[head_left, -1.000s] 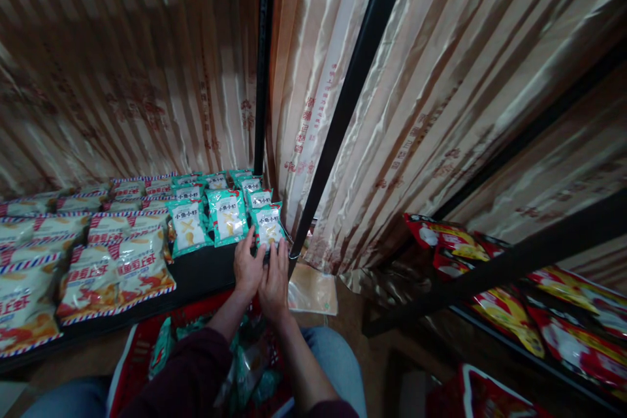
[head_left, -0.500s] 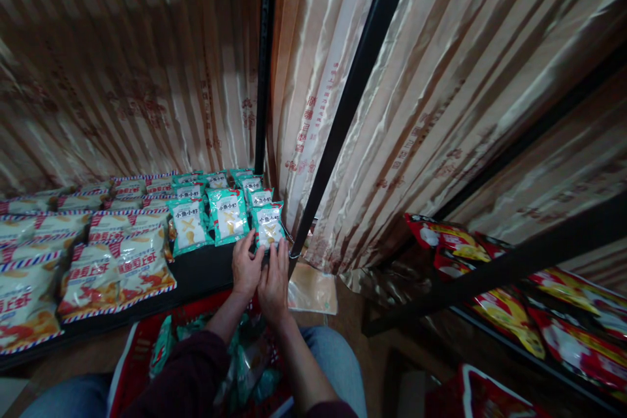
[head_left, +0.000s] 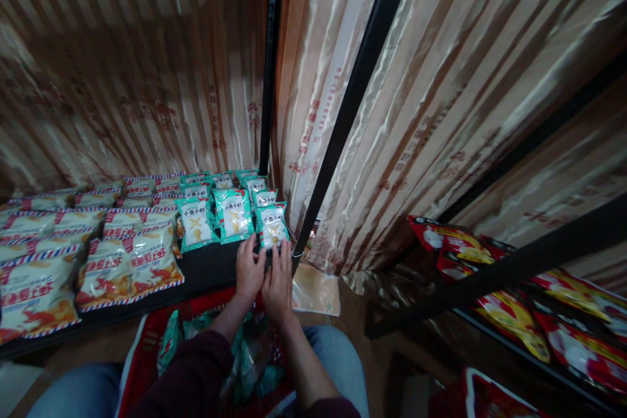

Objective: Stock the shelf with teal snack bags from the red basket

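Several teal-and-white snack packets stand in short rows on the black shelf (head_left: 203,271). The front packet of the right row (head_left: 272,225) has both hands at its lower edge. My left hand (head_left: 249,269) touches its lower left side, fingers apart. My right hand (head_left: 278,282) lies with extended fingertips against its bottom right. Neither hand is wrapped around the packet. Just left stand the middle front packet (head_left: 234,215) and another teal packet (head_left: 196,223). Below my forearms, a red basket (head_left: 136,356) holds more teal packets (head_left: 170,343).
Larger striped snack bags (head_left: 105,274) fill the shelf's left part. Black metal posts (head_left: 337,137) rise before a pleated curtain (head_left: 421,111). Red and yellow bags (head_left: 509,320) lie on the right shelf. Another red container (head_left: 467,392) is at the lower right.
The view has shifted slightly, so the shelf and packets appear a little farther right. Both hands remain at the front right packet, with the fingertips a little lower on it.
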The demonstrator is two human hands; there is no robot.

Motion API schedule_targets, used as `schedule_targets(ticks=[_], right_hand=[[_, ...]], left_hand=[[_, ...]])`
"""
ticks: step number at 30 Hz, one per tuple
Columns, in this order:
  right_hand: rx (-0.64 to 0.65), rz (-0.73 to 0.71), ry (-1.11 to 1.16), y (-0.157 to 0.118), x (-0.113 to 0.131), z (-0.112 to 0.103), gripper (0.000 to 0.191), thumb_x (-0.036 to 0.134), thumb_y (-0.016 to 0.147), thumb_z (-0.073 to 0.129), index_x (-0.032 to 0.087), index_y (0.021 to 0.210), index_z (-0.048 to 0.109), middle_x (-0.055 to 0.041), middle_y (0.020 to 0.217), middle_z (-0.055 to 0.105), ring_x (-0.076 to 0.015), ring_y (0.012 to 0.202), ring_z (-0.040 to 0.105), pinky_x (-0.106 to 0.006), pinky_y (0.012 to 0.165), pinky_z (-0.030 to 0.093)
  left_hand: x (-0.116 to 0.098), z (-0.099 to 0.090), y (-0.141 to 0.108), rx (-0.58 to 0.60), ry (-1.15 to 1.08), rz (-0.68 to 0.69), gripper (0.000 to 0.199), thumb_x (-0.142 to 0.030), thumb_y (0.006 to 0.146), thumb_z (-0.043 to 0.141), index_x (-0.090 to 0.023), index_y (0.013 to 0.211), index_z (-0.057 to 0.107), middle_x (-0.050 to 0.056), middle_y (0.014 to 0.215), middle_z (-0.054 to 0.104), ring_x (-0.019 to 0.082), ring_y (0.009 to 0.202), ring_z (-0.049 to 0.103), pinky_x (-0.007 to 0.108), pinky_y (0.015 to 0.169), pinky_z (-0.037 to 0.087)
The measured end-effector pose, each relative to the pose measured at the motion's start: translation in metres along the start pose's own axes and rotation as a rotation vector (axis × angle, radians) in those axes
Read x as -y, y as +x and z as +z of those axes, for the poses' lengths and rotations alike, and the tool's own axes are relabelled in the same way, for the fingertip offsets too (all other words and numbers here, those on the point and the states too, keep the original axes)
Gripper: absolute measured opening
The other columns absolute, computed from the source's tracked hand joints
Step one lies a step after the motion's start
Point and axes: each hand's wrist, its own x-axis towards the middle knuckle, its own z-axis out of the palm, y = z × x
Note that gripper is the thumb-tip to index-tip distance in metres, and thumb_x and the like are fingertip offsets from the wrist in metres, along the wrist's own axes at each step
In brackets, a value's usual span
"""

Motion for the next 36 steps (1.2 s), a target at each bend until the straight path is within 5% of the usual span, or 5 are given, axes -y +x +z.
schedule_targets(ticks=[8,25,32,36], right_hand=[[0.028,0.015,-0.03,-0.006,0.009,-0.004,0.045,0.018,0.092,0.035,0.013,0.137,0.04,-0.0174,0.15,0.026,-0.0269,0.141,0.017,-0.055,0.107,0.032],[-0.035,-0.009,0.04,-0.04,0.028,-0.021,0.04,0.014,0.09,0.032,0.015,0.125,0.05,-0.0161,0.142,0.041,-0.0255,0.136,0.031,-0.052,0.103,0.038],[-0.014,-0.03,-0.015,-0.09,0.02,0.008,0.043,0.019,0.086,0.037,0.014,0.128,0.049,-0.0171,0.128,0.053,-0.027,0.124,0.046,-0.05,0.096,0.043],[0.195,0.022,-0.069,-0.114,0.013,0.019,0.041,0.015,0.081,0.042,0.014,0.118,0.059,-0.0156,0.113,0.064,-0.0268,0.111,0.056,-0.044,0.093,0.045]], left_hand=[[0.004,-0.005,-0.009,0.04,0.07,0.02,0.034,-0.023,0.084,0.043,-0.016,0.113,0.059,0.012,0.113,0.06,0.022,0.104,0.058,0.041,0.093,0.047],[0.005,-0.028,-0.03,0.143,-0.037,-0.037,0.033,-0.013,0.078,0.043,-0.014,0.106,0.061,0.013,0.122,0.059,0.019,0.111,0.057,0.036,0.093,0.049],[0.003,-0.046,-0.065,0.317,0.05,0.089,0.043,-0.001,0.072,0.038,-0.018,0.1,0.066,0.008,0.136,0.05,0.018,0.132,0.039,0.04,0.11,0.033],[0.012,-0.054,-0.088,0.377,0.166,0.129,0.042,-0.001,0.071,0.04,-0.018,0.1,0.067,0.009,0.133,0.053,0.02,0.134,0.035,0.044,0.11,0.031]])
